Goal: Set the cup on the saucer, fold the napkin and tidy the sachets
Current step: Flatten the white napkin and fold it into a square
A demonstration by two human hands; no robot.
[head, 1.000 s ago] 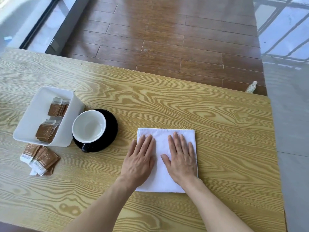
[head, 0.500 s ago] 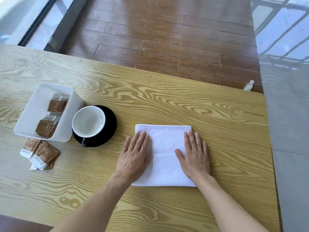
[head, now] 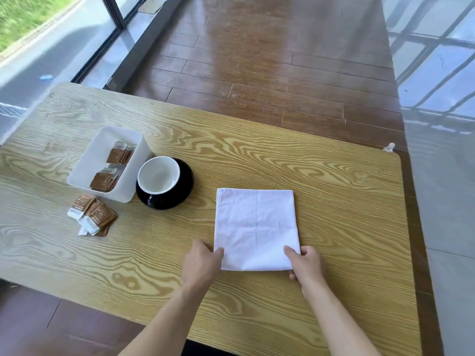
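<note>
Both hands have drawn back from lying flat on the cloth to its near corners. Toward the left edge of the pale wood-grain table (head: 334, 176), a white rectangular plastic tray (head: 84, 173) holds two stacks of brown paper sachets (head: 109, 168). Just in front of the tray, a loose pile of brown-and-white sachets (head: 91, 215) lies on the table, apart from the tray's near wall. Immediately right of the tray, a white-lined cup (head: 158, 175) sits on a glossy black round saucer (head: 185, 183); the cup stands toward the saucer's left side and close against the tray. Right of centre, a white cloth napkin (head: 257, 227), folded to a rectangle, lies flat nearer the front edge. The left hand (head: 203, 263) pinches the napkin's near-left corner, thumb on top. The right hand (head: 307, 264) pinches the near-right corner, thumb on top, fingers curled beneath. Both grips are closed on the cloth.
</note>
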